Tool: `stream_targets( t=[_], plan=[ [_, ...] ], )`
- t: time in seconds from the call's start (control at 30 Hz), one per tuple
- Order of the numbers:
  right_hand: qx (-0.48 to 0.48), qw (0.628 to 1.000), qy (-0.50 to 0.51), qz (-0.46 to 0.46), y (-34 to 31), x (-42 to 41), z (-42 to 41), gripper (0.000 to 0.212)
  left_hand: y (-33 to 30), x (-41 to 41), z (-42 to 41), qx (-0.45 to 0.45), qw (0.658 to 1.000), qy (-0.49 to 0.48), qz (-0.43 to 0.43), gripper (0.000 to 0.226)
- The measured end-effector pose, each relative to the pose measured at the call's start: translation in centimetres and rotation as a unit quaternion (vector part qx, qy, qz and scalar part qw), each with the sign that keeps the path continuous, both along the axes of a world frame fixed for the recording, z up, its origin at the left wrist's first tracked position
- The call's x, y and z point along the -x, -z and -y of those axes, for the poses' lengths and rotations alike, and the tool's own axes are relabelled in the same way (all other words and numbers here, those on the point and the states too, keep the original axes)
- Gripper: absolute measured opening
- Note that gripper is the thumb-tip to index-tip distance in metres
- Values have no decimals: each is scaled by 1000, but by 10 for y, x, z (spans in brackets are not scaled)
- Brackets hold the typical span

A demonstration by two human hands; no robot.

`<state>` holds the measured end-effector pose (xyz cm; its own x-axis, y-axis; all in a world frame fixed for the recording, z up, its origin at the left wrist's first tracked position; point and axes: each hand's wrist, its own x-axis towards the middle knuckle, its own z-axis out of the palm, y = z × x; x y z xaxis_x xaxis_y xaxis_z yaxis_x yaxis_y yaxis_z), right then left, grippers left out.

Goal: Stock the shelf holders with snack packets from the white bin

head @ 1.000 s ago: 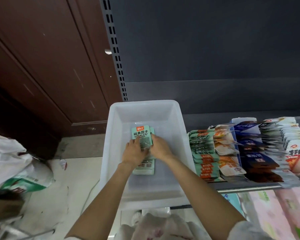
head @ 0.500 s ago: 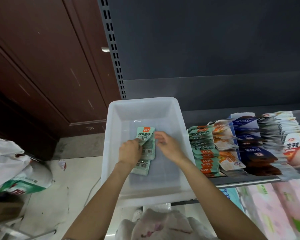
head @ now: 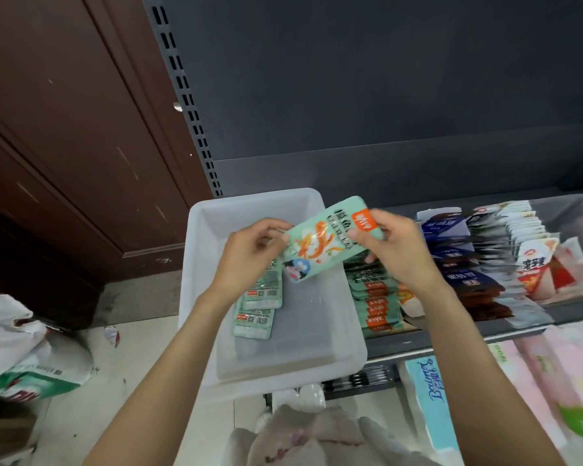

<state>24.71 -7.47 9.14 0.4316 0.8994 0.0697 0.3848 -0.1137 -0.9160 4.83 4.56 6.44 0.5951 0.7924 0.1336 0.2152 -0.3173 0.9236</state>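
A mint-green snack packet (head: 320,245) with an orange label hangs tilted above the white bin (head: 330,358). My right hand (head: 396,250) pinches its upper right end, and my left hand (head: 246,257) holds its lower left end. Two more green packets (head: 258,307) lie face down on the bin floor, below my left hand. To the right of the bin stands a shelf holder row of matching green packets (head: 376,299), partly hidden by my right hand.
Further right on the dark shelf (head: 451,343) stand rows of dark blue packets (head: 458,260) and white packets (head: 525,237). Tissue packs (head: 428,391) sit on the lower shelf. A brown wooden door (head: 64,146) and plastic bags (head: 24,361) are at the left.
Both hands have lifted one green packet out of the bin, turned it face up and carried it up and right toward the shelf row. The camera has moved closer.
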Motion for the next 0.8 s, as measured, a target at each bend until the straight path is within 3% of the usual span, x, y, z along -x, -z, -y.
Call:
stream_targets(
  t=[0.13,0.27,0.33,0.4,0.5,0.63,0.8],
  plan=[
    [-77,981,146,-101,-7,-41,34,18,5,-44,11,18,1000,-4,17,24],
    [-147,956,212,-138,-7,-73,52,20,19,-85,21,-94,975,94,-180,53],
    [-135,960,232,-85,-5,-83,51,17,24,-97,27,-125,958,116,-233,55],
    [-118,966,229,-10,-3,-88,44,15,30,-100,34,-166,947,135,-241,43],
    [-96,968,172,157,1,-87,31,10,39,-94,45,-237,922,168,-254,33],
    [-72,923,39,375,9,-73,16,10,44,-91,47,-254,919,156,-257,30],
    [66,864,-65,495,38,-50,-2,21,45,-91,49,-261,925,147,-234,29]
  ],
)
